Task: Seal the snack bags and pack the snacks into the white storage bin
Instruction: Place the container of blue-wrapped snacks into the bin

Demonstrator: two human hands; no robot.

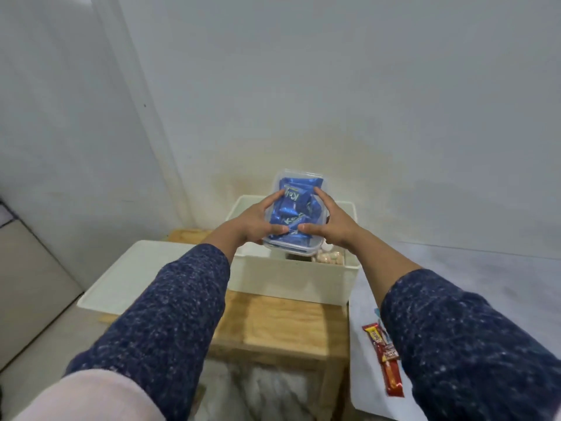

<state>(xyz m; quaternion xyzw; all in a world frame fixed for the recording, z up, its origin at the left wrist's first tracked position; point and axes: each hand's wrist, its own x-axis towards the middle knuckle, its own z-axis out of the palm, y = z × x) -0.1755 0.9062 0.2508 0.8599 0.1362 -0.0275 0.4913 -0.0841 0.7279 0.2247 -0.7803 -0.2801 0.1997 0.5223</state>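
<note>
A clear plastic container (300, 180) full of blue wrapped snacks is held tilted above the white storage bin (291, 281). My left hand (258, 220) grips its left side and my right hand (331, 223) grips its right side, thumbs meeting near its lower edge. The bin stands open on a wooden stool (273, 326). Inside the bin, pale round snacks (329, 257) show at the near right under the container. Most of the bin's inside is hidden by my hands and the container.
A white lid (136, 275) lies flat to the left of the bin, overhanging the stool. Red snack packets (384, 363) rest on a white surface (455, 262) to the right. A wall rises close behind the bin. Tiled floor lies at the left.
</note>
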